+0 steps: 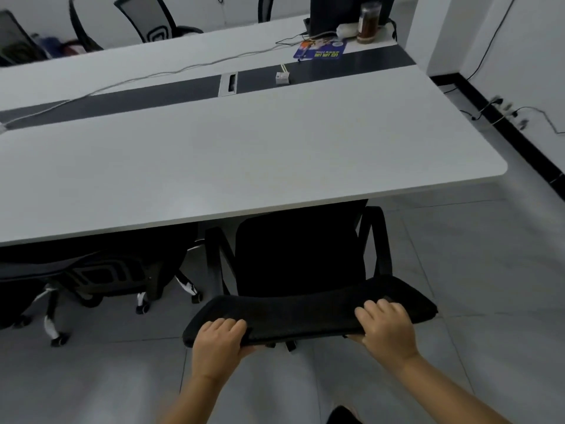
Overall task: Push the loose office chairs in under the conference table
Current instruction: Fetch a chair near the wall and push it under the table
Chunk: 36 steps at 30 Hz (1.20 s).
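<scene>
Chair (301,261), lower centre w/ seat partly under tabletop (244,160), is gripped at backrest top by left hand (218,347) & right hand (386,327); armrests may be jammed vs tabletop edge if pushed skewed.

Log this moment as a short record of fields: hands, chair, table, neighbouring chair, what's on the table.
left hand: grips the top edge of the backrest, near its left end
right hand: grips the same edge, near its right end
black chair: front of seat under the table edge, backrest and armrests outside
conference table: white top with a dark centre strip
neighbouring chair: to the left, tucked further under
on the table: jar, blue leaflet, white cable, all on the far side
</scene>
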Available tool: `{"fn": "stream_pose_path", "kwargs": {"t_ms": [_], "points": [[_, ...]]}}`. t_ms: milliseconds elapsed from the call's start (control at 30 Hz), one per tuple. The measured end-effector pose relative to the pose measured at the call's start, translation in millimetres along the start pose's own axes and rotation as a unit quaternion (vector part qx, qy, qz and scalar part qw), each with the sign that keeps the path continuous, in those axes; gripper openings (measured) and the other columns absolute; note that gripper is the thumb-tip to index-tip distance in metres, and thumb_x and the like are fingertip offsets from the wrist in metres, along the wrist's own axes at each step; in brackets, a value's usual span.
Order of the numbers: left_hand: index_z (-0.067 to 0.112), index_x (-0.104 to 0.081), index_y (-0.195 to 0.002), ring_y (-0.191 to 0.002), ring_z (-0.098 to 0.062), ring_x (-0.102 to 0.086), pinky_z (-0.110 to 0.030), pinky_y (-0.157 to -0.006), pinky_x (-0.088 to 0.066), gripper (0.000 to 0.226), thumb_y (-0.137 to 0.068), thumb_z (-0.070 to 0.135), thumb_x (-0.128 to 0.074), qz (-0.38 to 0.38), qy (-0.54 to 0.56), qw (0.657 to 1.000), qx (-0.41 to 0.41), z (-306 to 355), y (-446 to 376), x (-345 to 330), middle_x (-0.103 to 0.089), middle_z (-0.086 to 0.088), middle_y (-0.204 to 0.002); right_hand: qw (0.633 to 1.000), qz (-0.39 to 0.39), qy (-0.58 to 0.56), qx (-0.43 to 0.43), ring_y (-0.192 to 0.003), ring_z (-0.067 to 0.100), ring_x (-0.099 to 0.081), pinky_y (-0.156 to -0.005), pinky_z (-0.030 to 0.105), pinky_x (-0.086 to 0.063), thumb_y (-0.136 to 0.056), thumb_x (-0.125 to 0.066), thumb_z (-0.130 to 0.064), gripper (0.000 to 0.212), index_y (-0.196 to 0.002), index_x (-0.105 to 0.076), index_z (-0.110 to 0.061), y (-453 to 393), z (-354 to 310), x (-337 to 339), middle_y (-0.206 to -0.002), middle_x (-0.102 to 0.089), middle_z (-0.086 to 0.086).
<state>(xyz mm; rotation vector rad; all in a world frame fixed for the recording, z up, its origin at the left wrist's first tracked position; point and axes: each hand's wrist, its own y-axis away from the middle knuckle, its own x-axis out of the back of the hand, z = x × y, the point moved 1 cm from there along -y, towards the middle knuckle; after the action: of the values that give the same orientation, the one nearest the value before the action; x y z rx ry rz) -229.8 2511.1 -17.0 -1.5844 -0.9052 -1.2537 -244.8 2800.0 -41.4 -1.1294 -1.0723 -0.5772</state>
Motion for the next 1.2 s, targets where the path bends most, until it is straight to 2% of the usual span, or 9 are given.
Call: {"fn": "stream_pose_path", "kwargs": {"t_ms": [100,367,467,567,667,833,933,1067,1200], "points": [[0.019,-0.060,-0.052,-0.039,-0.014,-0.052,-0.019,-0.048,-0.034,0.040,-0.048,0.057,-0.071,-0.001,-0.015,1.000,-0.023,-22,-15,-3,-0.054,0.006,-0.044,1.000,0.025,0.016,-0.009,-0.046,0.017,-0.044,-0.045,0.025,-0.036,-0.056,-0.066,-0.057,0.041,-0.056,-0.062,-0.016,-12,-11,-8,-0.048,-0.051,-0.002],[0.017,-0.059,-0.051,-0.037,-0.014,-0.052,-0.025,-0.057,-0.025,0.057,-0.014,0.050,-0.087,-0.040,0.029,0.997,-0.056,-76,-43,-10,-0.055,0.006,-0.042,0.996,-0.009,0.029,-0.084,-0.043,0.019,-0.050,-0.043,0.022,-0.040,-0.026,-0.088,-0.045,0.051,-0.056,-0.063,-0.013,-46,-48,-11,-0.049,-0.053,0.000],[0.019,-0.058,-0.050,-0.037,-0.012,-0.052,-0.025,-0.058,-0.025,0.059,-0.008,0.050,-0.086,-0.053,0.059,0.994,-0.080,-92,-41,-14,-0.054,0.007,-0.042,0.994,0.011,0.045,-0.101,-0.052,0.021,-0.047,-0.048,0.029,-0.036,-0.034,-0.087,-0.041,0.047,-0.063,-0.061,-0.013,-46,-61,-17,-0.050,-0.054,0.001],[0.019,-0.055,-0.051,-0.038,-0.012,-0.053,-0.025,-0.058,-0.024,0.060,-0.009,0.050,-0.086,-0.063,0.080,0.991,-0.092,-108,-34,-15,-0.053,0.007,-0.042,0.994,0.032,0.048,-0.095,-0.061,0.018,-0.036,-0.055,0.028,-0.021,-0.050,-0.070,-0.038,0.032,-0.065,-0.060,-0.013,-43,-76,-20,-0.051,-0.054,0.002],[0.022,-0.045,-0.065,-0.040,-0.012,-0.054,-0.025,-0.059,-0.024,0.075,-0.009,0.051,-0.085,-0.067,0.098,0.988,-0.094,-127,-29,-16,-0.054,0.008,-0.043,0.992,0.014,0.037,-0.117,-0.053,0.020,-0.046,-0.056,0.027,-0.021,-0.039,-0.081,-0.035,0.048,-0.073,-0.054,-0.015,-44,-98,-22,-0.054,-0.054,0.000],[0.022,-0.035,-0.072,-0.041,-0.011,-0.055,-0.025,-0.060,-0.026,0.087,-0.007,0.052,-0.085,-0.058,0.103,0.988,-0.094,-165,-29,-14,-0.057,0.008,-0.045,0.992,0.036,0.019,-0.119,-0.063,0.018,-0.032,-0.058,0.026,-0.023,-0.061,-0.052,-0.044,0.033,-0.079,-0.044,-0.018,-59,-138,-26,-0.051,-0.056,0.001],[0.023,-0.034,-0.072,-0.041,-0.012,-0.057,-0.025,-0.060,-0.026,0.087,-0.008,0.051,-0.086,-0.051,0.091,0.990,-0.094,-180,-29,-15,-0.058,0.008,-0.046,0.993,0.027,0.021,-0.111,-0.063,0.020,-0.034,-0.058,0.026,-0.023,-0.056,-0.064,-0.046,0.041,-0.080,-0.045,-0.019,-68,-149,-29,-0.052,-0.056,0.001],[0.023,-0.044,-0.069,-0.041,-0.012,-0.055,-0.025,-0.059,-0.026,0.072,-0.019,0.052,-0.086,-0.018,0.055,0.993,-0.104,-189,-37,-19,-0.057,0.005,-0.044,0.990,-0.027,0.009,-0.138,-0.058,0.019,-0.039,-0.056,0.026,-0.024,-0.023,-0.090,-0.038,0.073,-0.078,-0.047,-0.020,-82,-145,-36,-0.052,-0.055,-0.001],[0.018,-0.048,-0.068,-0.046,-0.016,-0.053,-0.027,-0.059,-0.024,0.046,-0.048,0.052,-0.071,0.033,0.011,0.990,-0.138,-190,-49,-22,-0.057,0.004,-0.046,0.994,0.005,0.031,-0.107,-0.053,0.017,-0.042,-0.054,0.025,-0.028,-0.045,-0.077,-0.045,0.042,-0.067,-0.056,-0.017,-98,-128,-43,-0.050,-0.052,-0.001]]}}
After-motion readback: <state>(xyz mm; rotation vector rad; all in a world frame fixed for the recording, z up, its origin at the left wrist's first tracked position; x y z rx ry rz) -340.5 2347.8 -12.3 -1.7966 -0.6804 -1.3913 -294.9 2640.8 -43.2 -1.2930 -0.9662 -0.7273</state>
